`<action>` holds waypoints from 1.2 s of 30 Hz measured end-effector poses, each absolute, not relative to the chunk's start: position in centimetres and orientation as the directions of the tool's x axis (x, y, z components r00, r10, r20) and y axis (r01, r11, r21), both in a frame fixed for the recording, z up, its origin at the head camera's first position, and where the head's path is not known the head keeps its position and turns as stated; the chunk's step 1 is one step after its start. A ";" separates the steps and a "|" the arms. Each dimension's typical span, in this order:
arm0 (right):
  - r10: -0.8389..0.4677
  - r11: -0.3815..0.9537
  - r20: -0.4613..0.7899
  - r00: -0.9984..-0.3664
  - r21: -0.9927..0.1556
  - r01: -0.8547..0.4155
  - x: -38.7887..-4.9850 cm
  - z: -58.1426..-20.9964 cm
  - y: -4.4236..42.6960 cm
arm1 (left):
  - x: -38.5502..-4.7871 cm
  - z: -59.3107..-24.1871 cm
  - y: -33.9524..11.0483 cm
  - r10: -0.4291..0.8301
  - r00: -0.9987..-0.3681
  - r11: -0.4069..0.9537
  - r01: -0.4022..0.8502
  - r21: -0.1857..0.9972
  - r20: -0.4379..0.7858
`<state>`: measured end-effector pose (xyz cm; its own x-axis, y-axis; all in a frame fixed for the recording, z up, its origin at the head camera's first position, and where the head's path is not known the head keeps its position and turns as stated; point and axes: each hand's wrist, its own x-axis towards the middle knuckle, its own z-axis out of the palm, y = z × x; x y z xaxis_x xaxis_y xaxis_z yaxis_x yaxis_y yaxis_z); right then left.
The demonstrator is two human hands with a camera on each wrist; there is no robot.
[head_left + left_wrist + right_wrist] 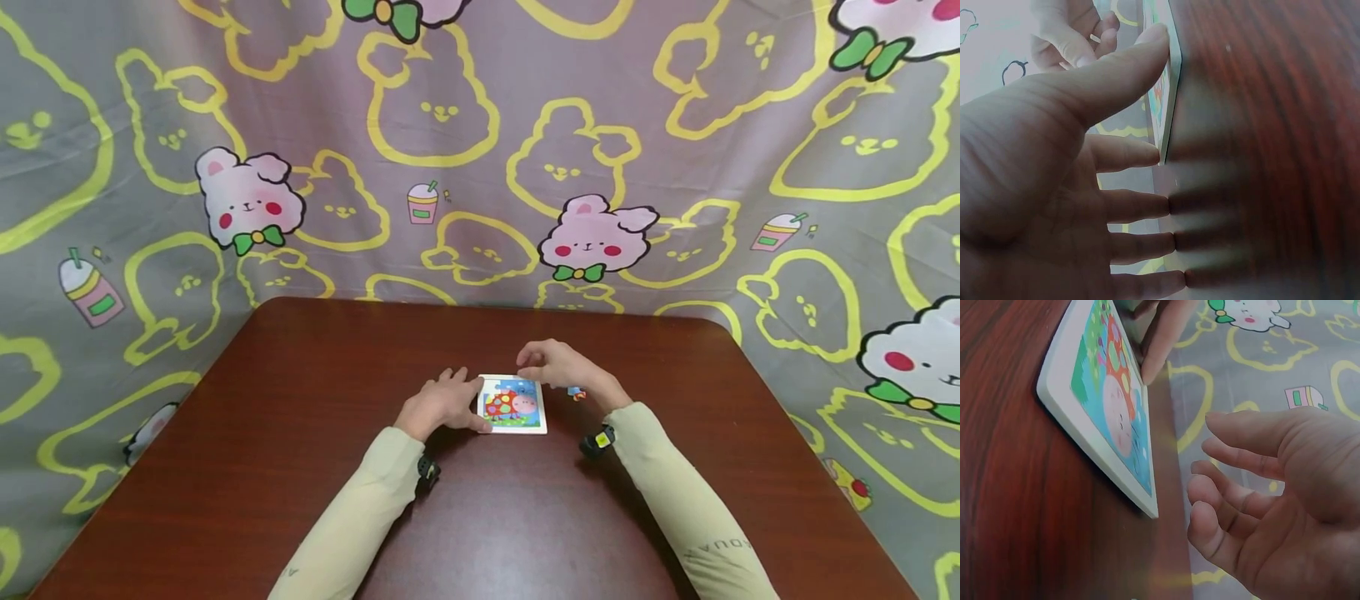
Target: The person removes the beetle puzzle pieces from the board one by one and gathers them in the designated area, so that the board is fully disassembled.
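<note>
– Fingers first: what is shown from the head?
– Those of the left hand (444,402) are spread beside the board (512,405), which is laid flat on the table (360,350). The right hand (561,365) is held near its far right corner; a small piece (576,392) is seen below that hand.
– And from the left wrist?
– Three fingertips are set on the table, the forefinger at the board's edge, the thumb over it.
– From the right wrist?
– Fingers are loosely curled, thumb apart; nothing is seen to be pinched.
– How would the board be handled best?
– By the white rim (1099,448): thin and stiff, it is judged light, and easily slid on that smooth top.
</note>
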<state>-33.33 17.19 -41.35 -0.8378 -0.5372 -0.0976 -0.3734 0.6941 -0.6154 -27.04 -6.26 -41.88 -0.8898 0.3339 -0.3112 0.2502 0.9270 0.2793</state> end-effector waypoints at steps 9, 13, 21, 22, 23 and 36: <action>-0.532 0.711 -0.135 -0.836 -0.607 -0.355 -33.5 -42.3 16.5 | -27.2 -41.9 -6.1 0.342 -0.884 0.929 0.266 0.258 -0.318; -0.520 0.737 -0.168 -0.837 -0.583 -0.341 -33.3 -42.6 16.6 | -27.1 -42.0 -5.9 0.357 -0.880 0.923 0.282 0.261 -0.313; -0.535 0.752 -0.170 -0.828 -0.543 -0.374 -33.4 -43.0 16.1 | -27.1 -41.9 -6.0 0.349 -0.880 0.928 0.277 0.251 -0.321; -0.536 0.754 -0.169 -0.827 -0.537 -0.378 -33.3 -43.0 16.1 | -27.1 -41.8 -6.0 0.350 -0.879 0.927 0.277 0.252 -0.323; -0.536 0.757 -0.168 -0.827 -0.530 -0.382 -33.3 -43.0 16.0 | -27.1 -41.8 -6.0 0.351 -0.879 0.927 0.277 0.252 -0.323; -0.516 0.788 -0.210 -0.831 -0.497 -0.364 -32.8 -42.4 15.1 | -27.4 -42.3 -6.3 0.341 -0.883 0.931 0.270 0.246 -0.321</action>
